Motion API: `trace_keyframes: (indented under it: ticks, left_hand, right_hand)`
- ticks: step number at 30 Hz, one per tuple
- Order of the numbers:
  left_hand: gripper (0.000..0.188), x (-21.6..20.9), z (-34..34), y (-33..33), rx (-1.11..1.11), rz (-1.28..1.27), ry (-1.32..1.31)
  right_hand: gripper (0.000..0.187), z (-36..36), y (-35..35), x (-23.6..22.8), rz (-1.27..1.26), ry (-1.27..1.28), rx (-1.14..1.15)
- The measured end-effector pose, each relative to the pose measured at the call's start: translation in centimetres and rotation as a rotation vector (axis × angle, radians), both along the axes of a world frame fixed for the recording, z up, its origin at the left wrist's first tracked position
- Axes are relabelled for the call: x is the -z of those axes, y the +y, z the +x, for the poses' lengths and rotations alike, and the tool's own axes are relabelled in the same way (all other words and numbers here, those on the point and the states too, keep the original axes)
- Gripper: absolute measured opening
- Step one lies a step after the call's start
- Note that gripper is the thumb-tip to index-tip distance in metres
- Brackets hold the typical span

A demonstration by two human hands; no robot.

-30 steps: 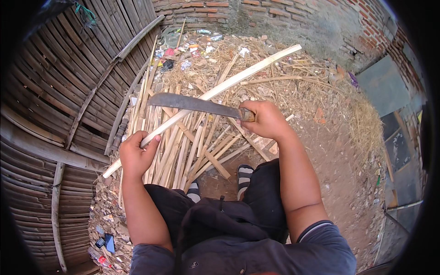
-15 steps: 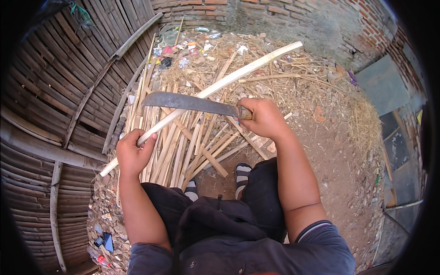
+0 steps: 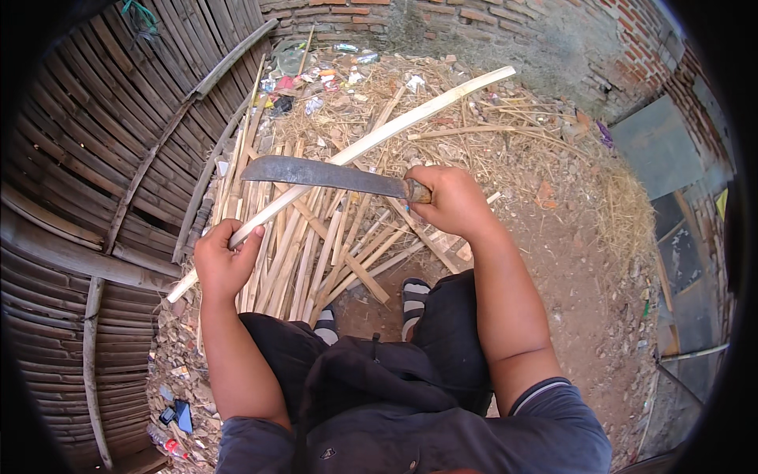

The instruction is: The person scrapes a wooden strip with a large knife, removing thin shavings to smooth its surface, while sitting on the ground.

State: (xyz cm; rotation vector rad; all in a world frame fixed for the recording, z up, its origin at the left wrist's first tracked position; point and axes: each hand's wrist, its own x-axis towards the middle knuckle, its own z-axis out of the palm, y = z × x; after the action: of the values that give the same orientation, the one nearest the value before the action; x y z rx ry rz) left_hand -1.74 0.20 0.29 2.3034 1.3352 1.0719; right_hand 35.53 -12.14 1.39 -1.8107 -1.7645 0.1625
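Observation:
My left hand (image 3: 225, 261) is closed round a long pale strip of split bamboo or wood (image 3: 422, 109), near its lower left end. The strip slants up to the far right. In my right hand (image 3: 452, 202) is the short wooden handle of a machete (image 3: 324, 175). Its dark, broad blade points left and crosses over the strip just beyond my left hand. Whether the blade touches the strip I cannot tell. Beneath both lies a pile of similar split strips (image 3: 296, 268), some crossing one another.
On the left stands a slatted bamboo wall (image 3: 87, 150); a brick wall (image 3: 442, 20) closes the far side. Straw and litter (image 3: 316, 79) cover the ground ahead. A plastic bottle (image 3: 170, 444) lies at the lower left. Grey panels (image 3: 659, 146) lean at the right.
My hands, the strip and the machete have shifted very slightly left in the picture, along with the surroundings. Both grips are the same.

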Motion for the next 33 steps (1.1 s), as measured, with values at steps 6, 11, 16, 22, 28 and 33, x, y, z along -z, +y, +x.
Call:
trace_keyframes:
  ticks: [6, 11, 16, 22, 28, 33]
  left_hand:
    - [0.030, -0.7, -0.7, 0.6, -0.057, -0.030, 0.013]
    - [0.033, 0.0, -0.2, 0.9, -0.048, 0.035, -0.008]
    - [0.033, 0.1, -0.1, 0.2, -0.036, -0.014, -0.027]
    - [0.029, -0.1, -1.1, 1.0, -0.053, -0.031, 0.002]
    - [0.032, 0.0, 0.3, 0.5, -0.034, 0.054, -0.027]
    - [0.031, 0.0, 0.5, 0.2, -0.056, -0.005, -0.011]
  right_hand:
    - [0.027, 6.6, -0.3, 1.5, 0.115, 0.509, 0.375]
    - [0.028, 4.5, -0.2, 1.4, 0.106, 0.464, 0.281]
    - [0.031, 0.7, -0.1, -0.4, -0.037, 0.097, 0.028]
    - [0.031, 5.0, -0.2, 1.2, 0.229, 0.339, 0.349]
    - [0.029, 5.9, -0.4, 1.5, 0.197, 0.409, 0.450]
    - [0.033, 1.7, -0.1, 0.3, 0.036, 0.179, 0.136]
